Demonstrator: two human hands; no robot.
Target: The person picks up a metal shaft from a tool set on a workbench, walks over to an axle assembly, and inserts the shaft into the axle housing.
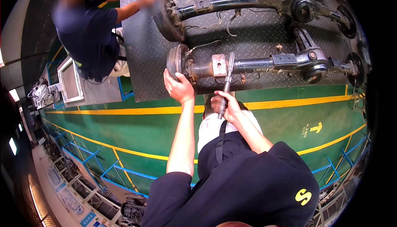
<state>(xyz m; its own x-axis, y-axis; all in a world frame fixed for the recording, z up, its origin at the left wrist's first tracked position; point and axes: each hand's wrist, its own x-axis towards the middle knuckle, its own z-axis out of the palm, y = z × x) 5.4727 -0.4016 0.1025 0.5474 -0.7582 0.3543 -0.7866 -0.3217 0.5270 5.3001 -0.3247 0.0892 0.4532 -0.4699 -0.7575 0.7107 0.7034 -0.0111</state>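
A black axle assembly [258,65] lies across the diamond-plate table near its front edge. At its left end is a round brake drum [177,59]. Against the lower rim of that drum rests my left hand [180,87], fingers spread and nothing gripped. My right hand [226,104] is wrapped round the lower part of a long metal bar-like tool [228,80], which slants upward. The tool's upper end passes just right of a square bracket plate [219,65] on the axle tube; whether they touch cannot be told.
A second axle [244,3] lies behind on the metal table [142,61]. Another person [89,30] stands at the left, hands at that axle's left drum [170,20]. Green floor with yellow lines, blue railings [124,170] and a framed panel [70,80] surround the table.
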